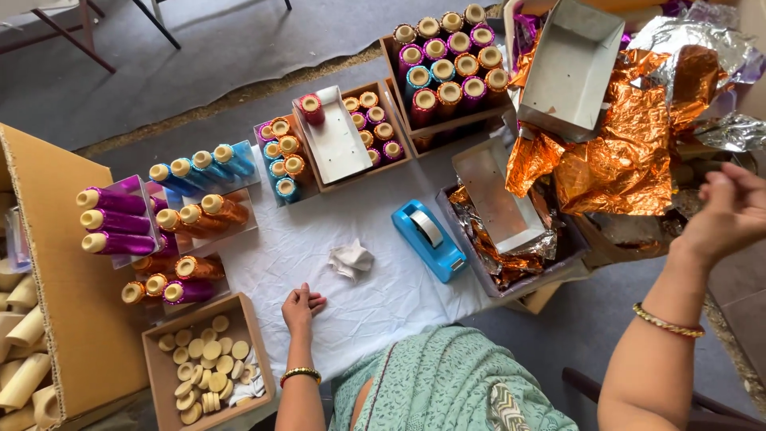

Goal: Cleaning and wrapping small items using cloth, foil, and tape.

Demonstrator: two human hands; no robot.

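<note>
My left hand (302, 306) rests on the white cloth (367, 279) with fingers curled, holding nothing. A crumpled white paper wad (351, 259) lies just beyond it, and a blue tape dispenser (429, 239) sits to its right. My right hand (730, 211) is raised at the right edge, fingers curled, beside crumpled orange and silver foil sheets (630, 152); whether it pinches foil I cannot tell. Both wrists wear a bangle.
Open boxes of shiny thread spools stand around: purple, blue and orange ones (171, 215) at left, mixed colours (447, 68) at the back. A box of beige discs (207, 363) sits near left. Empty white boxes (570, 68) and a large cardboard carton (64, 271) flank the cloth.
</note>
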